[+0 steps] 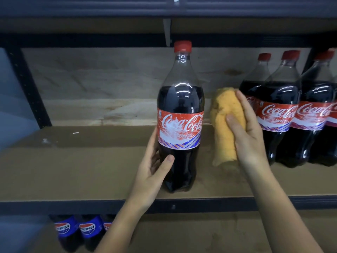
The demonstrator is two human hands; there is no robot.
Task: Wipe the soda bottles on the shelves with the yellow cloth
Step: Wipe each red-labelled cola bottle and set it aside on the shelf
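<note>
Bottle [180, 115] under inspection: large cola, red cap, red label, standing upright on shelf board [82, 170], long axis vertical, base near front edge of board.

Left hand [155, 167]: wrapped round lower body of bottle from its left side, thumb across dark front below label, fingers passing behind. Contact firm by appearance; bottle steadied, not lifted so far as can be judged, base partly in shadow.

Right hand [244, 128]: just to right of bottle, gripping yellow cloth [224, 125], thumb pressed across cloth front, fingers curled behind. Cloth bunched into a tall wad, roughly parallel to bottle, level with label and lower shoulder. Narrow gap visible between cloth and bottle wall; not touching.

Deciding relation: cloth lies directly right of bottle at label height, so a short leftward travel would bring it onto the right flank. Right hand nearer for wiping; left hand placed to turn or brace.

Further right of bottle: group of like cola bottles [284, 114], upright, close together, behind right hand. Below bottle, lower shelf: blue-labelled bottles [78, 229], tops hidden.
</note>
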